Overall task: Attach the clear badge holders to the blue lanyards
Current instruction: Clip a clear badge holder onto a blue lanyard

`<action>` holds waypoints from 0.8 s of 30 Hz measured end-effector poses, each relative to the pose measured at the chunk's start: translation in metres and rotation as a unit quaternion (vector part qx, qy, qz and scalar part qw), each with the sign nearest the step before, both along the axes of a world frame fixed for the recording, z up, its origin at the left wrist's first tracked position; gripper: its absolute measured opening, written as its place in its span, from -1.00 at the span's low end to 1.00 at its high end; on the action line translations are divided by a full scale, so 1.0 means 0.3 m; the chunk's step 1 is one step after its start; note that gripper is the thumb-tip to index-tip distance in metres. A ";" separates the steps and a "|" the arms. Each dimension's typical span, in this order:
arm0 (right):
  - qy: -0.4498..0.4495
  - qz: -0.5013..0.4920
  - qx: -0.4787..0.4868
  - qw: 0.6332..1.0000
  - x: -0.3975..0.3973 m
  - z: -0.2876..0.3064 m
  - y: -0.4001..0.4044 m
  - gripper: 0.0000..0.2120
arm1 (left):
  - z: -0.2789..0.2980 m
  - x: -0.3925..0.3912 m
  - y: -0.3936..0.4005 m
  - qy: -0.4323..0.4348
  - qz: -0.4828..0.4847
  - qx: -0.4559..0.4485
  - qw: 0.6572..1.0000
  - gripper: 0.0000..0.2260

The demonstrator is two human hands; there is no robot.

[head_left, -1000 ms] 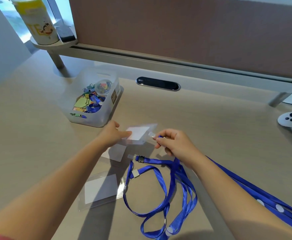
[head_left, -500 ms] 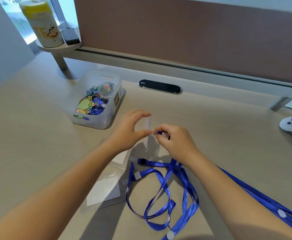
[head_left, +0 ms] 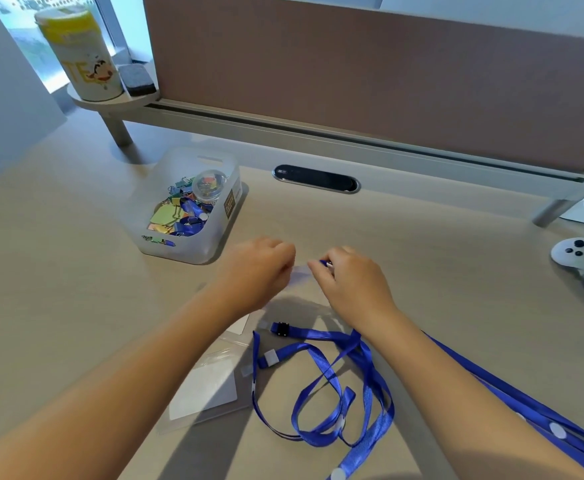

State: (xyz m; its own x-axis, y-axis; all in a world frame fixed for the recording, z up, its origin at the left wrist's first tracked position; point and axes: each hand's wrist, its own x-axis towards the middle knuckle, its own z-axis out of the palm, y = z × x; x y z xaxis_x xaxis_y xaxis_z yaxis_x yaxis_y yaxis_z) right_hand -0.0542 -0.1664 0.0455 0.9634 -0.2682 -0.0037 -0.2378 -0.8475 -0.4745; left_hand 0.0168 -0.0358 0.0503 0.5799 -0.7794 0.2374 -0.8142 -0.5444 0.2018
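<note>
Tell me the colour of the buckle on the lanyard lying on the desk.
Black, on the blue lanyard's buckle, head view.

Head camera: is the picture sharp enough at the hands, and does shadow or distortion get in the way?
Head view: soft blur at both hands, so the badge holder pinched between left hand and right hand is a pale smear, its clip unreadable; arm shadows darken the desk over the spare holder and lanyards; wide-angle bending curves the partition rail; the window washes out the top-left corner.

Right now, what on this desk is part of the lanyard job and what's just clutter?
In the job:
- left hand and right hand, pinching a clear badge holder
- blue lanyards
- spare badge holder

Lying about:
- clip bin
- white controller
- yellow-lidded canister
- eraser
</note>
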 end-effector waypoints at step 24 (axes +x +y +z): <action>0.097 -0.115 0.521 0.840 0.016 -0.003 0.019 -0.81 | -0.044 -0.026 0.034 0.075 0.022 -0.104 0.992 -0.83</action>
State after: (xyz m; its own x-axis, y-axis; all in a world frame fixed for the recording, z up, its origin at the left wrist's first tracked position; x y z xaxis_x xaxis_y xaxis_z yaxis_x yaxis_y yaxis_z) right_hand -0.0495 -0.1608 0.0447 0.8401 -0.2015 -0.5036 -0.4978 0.0823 -0.8634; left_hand 0.0090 -0.0257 0.0372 0.6525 -0.6967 0.2981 -0.7434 -0.5122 0.4300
